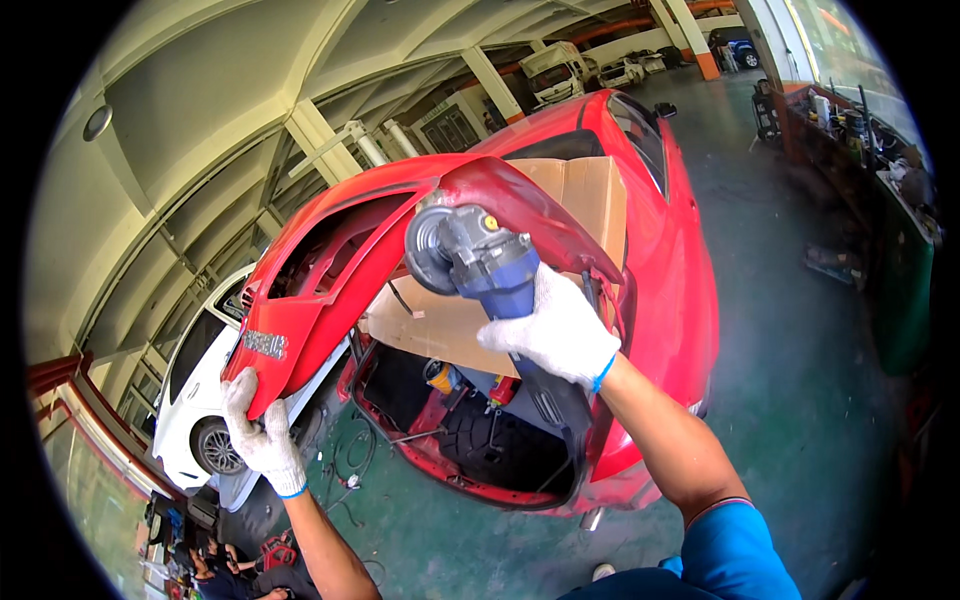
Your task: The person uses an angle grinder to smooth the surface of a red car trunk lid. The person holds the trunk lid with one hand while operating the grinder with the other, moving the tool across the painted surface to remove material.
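Head view: hands [555,332] well apart

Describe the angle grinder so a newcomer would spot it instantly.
Find the red car with its trunk lid raised. Before that lid, the gloved right hand grips the angle grinder. Its blue and grey body and round disc stand out against the red lid and cardboard.

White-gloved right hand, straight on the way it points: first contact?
Likely the raised, curved red trunk lid, via the blue-and-grey angle grinder the right hand holds; depth is unclear.
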The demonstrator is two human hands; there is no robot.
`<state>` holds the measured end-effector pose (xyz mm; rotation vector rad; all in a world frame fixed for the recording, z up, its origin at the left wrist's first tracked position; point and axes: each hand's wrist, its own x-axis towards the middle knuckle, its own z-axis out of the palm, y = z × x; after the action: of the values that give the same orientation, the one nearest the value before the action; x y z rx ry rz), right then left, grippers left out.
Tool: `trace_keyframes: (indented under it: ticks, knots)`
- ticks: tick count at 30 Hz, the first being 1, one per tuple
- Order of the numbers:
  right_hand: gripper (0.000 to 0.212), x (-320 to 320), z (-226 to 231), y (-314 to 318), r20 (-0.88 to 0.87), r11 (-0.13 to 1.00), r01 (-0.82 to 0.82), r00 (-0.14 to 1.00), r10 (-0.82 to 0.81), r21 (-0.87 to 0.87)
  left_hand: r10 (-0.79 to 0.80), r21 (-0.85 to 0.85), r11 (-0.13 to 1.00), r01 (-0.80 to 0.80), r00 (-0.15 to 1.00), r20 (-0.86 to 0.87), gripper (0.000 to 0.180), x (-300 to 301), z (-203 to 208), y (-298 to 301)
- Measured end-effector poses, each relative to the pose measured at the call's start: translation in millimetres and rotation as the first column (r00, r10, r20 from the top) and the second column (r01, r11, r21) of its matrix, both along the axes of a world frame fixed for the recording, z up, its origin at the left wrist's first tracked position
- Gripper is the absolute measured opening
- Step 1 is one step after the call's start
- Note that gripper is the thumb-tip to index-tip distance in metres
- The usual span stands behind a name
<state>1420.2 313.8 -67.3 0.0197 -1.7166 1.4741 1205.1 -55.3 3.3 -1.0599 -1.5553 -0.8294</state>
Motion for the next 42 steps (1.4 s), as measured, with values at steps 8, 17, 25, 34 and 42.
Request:
trace_keyframes:
  ticks: [8, 17, 25, 34, 42]
  knots:
    - [0.078, -1.8, -2.0, 1.6, -0.004, 0.998, 0.066, 0.998, -0.066, 0.005, -0.04, 0.048, 0.998, 0.041, 0.999, -0.024, 0.049, 2.0, 1.8, 7.2]
    - [0.079, 0.8, -9.2, 21.1, 0.097, 0.992, 0.122, 0.988, -0.122, 0.006, -0.036, 0.05, 0.998, 0.036, 0.999, -0.001, 0.049, -3.4, -1.2, 1.9]
    - [0.078, -3.5, -30.8, 19.0, 0.016, 0.992, 0.115, 0.993, -0.114, -0.052, -0.086, 0.091, 0.993, 0.081, 0.995, 0.051, 0.047, -2.6, -2.4, 4.3]
    - [0.075, -18.5, -14.9, 23.0, -0.057, 0.997, -0.014, 0.998, 0.01, -0.071, -0.018, 0.037, 0.999, 0.02, 0.999, -0.035, 0.046, -6.0, -1.8, -0.7]
    - [0.072, -25.7, -25.1, 20.6, -0.15, 0.993, -0.045, 0.988, 0.029, -0.105, 0.035, 0.056, 0.998, -0.031, 0.997, -0.064, 0.046, 4.5, 1.7, 9.4]
